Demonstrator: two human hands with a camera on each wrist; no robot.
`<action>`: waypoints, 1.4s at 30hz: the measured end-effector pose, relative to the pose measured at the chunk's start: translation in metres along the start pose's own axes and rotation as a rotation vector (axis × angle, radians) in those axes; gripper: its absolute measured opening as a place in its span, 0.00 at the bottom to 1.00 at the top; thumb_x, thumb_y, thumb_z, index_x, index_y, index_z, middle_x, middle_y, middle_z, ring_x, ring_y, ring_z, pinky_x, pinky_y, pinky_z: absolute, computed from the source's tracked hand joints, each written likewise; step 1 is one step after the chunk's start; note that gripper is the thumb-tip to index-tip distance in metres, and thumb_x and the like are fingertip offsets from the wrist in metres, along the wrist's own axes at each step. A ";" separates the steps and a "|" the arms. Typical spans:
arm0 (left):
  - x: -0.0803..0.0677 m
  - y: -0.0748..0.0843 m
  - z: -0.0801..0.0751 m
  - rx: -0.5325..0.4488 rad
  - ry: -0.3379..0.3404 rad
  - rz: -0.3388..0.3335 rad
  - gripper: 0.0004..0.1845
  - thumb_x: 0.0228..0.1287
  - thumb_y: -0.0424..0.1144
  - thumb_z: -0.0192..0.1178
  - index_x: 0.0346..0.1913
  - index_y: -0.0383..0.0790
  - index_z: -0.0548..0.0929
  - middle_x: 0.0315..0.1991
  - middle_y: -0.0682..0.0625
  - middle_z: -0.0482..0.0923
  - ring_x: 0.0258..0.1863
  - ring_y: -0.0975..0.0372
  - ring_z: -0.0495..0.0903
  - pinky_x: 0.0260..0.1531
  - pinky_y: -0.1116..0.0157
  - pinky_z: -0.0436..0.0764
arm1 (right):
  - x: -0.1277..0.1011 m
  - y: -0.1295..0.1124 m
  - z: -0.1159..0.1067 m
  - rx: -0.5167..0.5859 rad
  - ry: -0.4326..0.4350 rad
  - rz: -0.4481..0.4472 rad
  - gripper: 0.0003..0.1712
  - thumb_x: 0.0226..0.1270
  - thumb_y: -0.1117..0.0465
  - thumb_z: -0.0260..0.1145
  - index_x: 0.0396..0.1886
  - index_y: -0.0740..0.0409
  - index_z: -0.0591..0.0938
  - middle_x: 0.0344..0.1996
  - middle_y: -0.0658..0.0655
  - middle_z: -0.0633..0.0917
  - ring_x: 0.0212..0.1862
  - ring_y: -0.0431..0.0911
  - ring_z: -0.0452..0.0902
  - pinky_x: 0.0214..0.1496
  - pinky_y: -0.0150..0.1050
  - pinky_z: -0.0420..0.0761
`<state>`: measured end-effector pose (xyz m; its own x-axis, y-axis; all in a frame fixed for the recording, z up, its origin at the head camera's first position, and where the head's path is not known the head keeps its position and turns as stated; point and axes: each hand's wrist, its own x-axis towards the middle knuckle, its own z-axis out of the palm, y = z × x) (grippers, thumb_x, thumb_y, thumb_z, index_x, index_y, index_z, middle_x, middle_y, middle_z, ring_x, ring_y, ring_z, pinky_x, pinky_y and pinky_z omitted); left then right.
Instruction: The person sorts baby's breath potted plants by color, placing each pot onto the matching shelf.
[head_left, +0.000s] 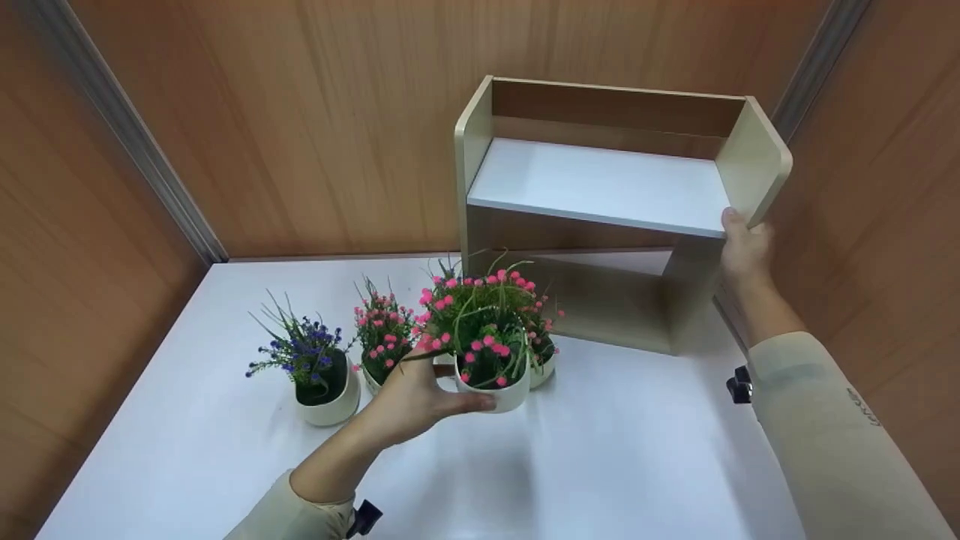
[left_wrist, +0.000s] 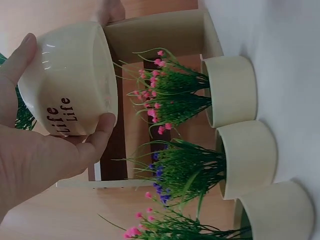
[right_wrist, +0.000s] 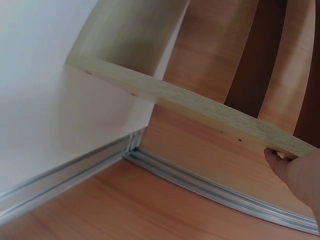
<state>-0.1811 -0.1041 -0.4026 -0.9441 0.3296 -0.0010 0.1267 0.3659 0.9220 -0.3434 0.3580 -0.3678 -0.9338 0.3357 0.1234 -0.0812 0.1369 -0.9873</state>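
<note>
Free room on the shelf, pots crowd the left

The upper board of the shelf (head_left: 600,184) is bare and open from the front; three pots (head_left: 328,401) stand close together on the bench (head_left: 637,450), left of the shelf.

A white tabletop (head_left: 637,450) fills the near scene, softly reflecting light from above. Wood-grain panel walls (head_left: 315,127) enclose it on the left, far and right sides. Pale metal strips (head_left: 127,135) run up the two far corners, and another lines the far wall's base.
</note>
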 end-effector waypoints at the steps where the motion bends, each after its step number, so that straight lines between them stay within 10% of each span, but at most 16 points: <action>1: 0.002 0.003 -0.001 -0.003 0.002 -0.002 0.50 0.54 0.48 0.86 0.79 0.56 0.71 0.78 0.50 0.75 0.75 0.42 0.78 0.67 0.45 0.86 | 0.000 0.000 0.000 -0.002 0.003 -0.006 0.36 0.90 0.48 0.47 0.86 0.60 0.57 0.76 0.51 0.71 0.79 0.47 0.61 0.93 0.46 0.47; 23: 0.051 0.055 -0.019 0.019 0.008 0.125 0.46 0.58 0.50 0.84 0.77 0.59 0.71 0.70 0.56 0.79 0.71 0.55 0.80 0.71 0.47 0.83 | -0.004 -0.003 0.000 -0.041 0.017 0.102 0.41 0.89 0.43 0.47 0.88 0.59 0.51 0.85 0.60 0.60 0.84 0.51 0.55 0.93 0.50 0.48; 30: 0.076 0.069 -0.022 -0.061 -0.024 0.185 0.47 0.61 0.45 0.82 0.80 0.56 0.67 0.73 0.52 0.78 0.70 0.54 0.83 0.67 0.53 0.87 | 0.002 0.006 0.001 -0.001 0.077 0.022 0.28 0.89 0.49 0.50 0.76 0.59 0.66 0.54 0.40 0.74 0.69 0.43 0.66 0.86 0.42 0.59; 42: 0.115 0.085 -0.034 -0.001 0.042 0.218 0.50 0.61 0.49 0.82 0.81 0.58 0.64 0.76 0.51 0.72 0.74 0.53 0.77 0.71 0.47 0.83 | -0.004 0.006 0.002 0.018 0.062 0.002 0.33 0.89 0.50 0.49 0.84 0.58 0.60 0.74 0.52 0.72 0.78 0.47 0.62 0.91 0.45 0.51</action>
<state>-0.2888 -0.0643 -0.3111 -0.9064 0.3639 0.2145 0.3289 0.2891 0.8990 -0.3410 0.3560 -0.3739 -0.9106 0.3935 0.1264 -0.0857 0.1195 -0.9891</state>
